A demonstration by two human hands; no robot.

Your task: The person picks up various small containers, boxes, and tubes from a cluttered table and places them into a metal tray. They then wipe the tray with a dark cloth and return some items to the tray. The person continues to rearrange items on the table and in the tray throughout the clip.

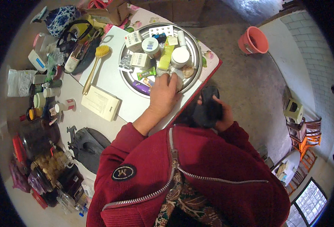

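My left hand (164, 93) reaches over the near rim of a round metal tray (199, 62). Its bent fingers press together on something small at the tray's near side, and the fingertips hide what it is. Close to them lie a green wrapped snack bar (147, 73), a purple packet (141, 87) and a round brownish piece (188, 71). Off the table's right edge, my right hand (224, 115) is wrapped round a soft-looking black object (207, 108) whose kind I cannot make out. Farther in, the tray holds white-lidded jars (180, 56), small boxes (133, 41), a yellow-green packet (166, 56) and a blister pack (161, 31).
Left of the tray are a yellow-bristled brush (97, 66), a cream box (100, 103) and a white bottle (65, 105). A dark stand-like object (87, 145) and crowded jars and bags line the left side. On the floor stands a pink bucket (253, 40); wooden chairs (306, 142) are at right.
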